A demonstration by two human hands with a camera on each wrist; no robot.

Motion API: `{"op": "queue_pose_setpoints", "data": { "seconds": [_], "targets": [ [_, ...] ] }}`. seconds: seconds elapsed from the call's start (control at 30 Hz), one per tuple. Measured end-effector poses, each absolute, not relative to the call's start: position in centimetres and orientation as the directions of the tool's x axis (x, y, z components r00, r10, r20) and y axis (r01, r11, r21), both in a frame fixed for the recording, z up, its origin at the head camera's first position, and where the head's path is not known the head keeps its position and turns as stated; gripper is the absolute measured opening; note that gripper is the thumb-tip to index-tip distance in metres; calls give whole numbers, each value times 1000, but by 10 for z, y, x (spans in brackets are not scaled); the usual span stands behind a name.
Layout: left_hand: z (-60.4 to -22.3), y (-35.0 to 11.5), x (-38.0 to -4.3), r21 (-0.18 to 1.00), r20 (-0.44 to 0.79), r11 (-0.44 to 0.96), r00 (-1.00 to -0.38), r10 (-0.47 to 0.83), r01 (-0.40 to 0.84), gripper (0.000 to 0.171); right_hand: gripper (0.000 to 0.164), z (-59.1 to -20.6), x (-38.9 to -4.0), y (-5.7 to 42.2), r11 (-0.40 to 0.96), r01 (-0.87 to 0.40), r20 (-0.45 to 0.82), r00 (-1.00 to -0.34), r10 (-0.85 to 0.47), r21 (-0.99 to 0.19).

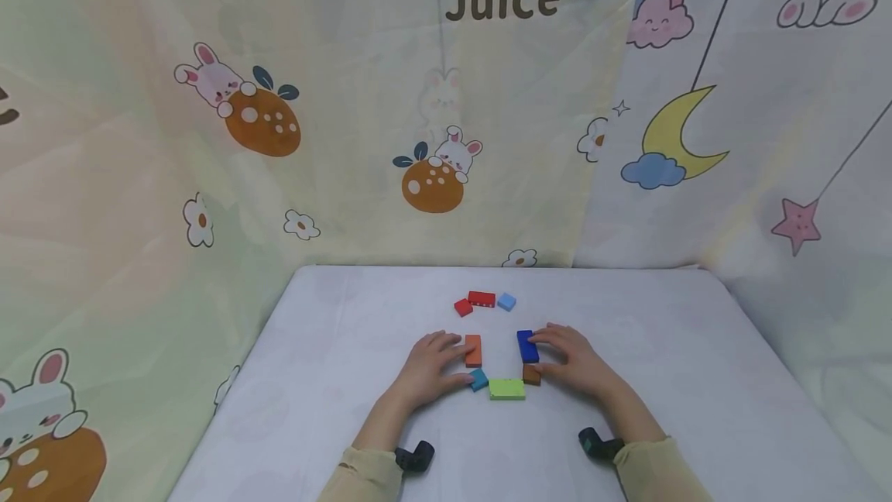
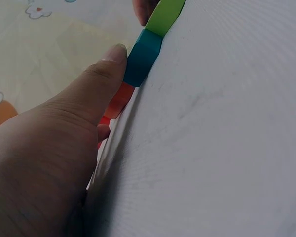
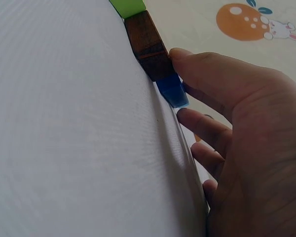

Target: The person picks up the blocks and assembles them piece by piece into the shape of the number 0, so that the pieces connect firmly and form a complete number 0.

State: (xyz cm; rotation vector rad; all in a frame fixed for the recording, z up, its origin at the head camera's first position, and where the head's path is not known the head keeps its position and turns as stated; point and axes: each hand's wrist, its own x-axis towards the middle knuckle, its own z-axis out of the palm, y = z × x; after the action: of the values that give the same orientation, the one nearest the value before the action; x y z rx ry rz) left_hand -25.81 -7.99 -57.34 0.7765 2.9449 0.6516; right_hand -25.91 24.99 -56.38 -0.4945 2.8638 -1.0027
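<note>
Head view: left grip (image 1: 432, 367), fingers loosely spread, touches an orange block (image 1: 475, 355), long axis pointing away; right grip (image 1: 575, 358), equally loose, touches a blue block (image 1: 526, 348), far end leaning left; between them a green block (image 1: 506, 390) lies crosswise.

Fingers (image 1: 456, 351) at orange block (image 1: 474, 356), dark-blue block (image 1: 526, 350)

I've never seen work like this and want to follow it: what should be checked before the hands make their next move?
1. Left hand at the orange block and teal block: ok.
2. Right hand at the dark blue block and brown block: ok.
3. Green block between teal and brown: ok.
4. Far blocks joined to near ones: not ok; larger red block, small red block and light blue block lie apart.
5. Hands pressing firmly enough: cannot tell.
</note>
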Motion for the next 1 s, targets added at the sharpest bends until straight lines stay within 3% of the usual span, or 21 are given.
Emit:
{"op": "queue_pose_setpoints", "data": {
  "seconds": [0.23, 0.57, 1.0],
  "targets": [
    [-574, -80, -258, 398, 85, 789, -875, 477, 469, 61, 48, -562, -261, 251, 741, -253, 19, -951, -308, -622],
    [-573, -80, -258, 400, 94, 786, -874, 477, 472, 61, 46, -550, -270, 250, 702, -91, -98, -969, -225, -707],
    [-573, -81, -259, 386, 93, 791, -873, 479, 475, 61, 52, -524, -333, 235, 673, -22, -181, -956, -231, -739]
  ]
}}
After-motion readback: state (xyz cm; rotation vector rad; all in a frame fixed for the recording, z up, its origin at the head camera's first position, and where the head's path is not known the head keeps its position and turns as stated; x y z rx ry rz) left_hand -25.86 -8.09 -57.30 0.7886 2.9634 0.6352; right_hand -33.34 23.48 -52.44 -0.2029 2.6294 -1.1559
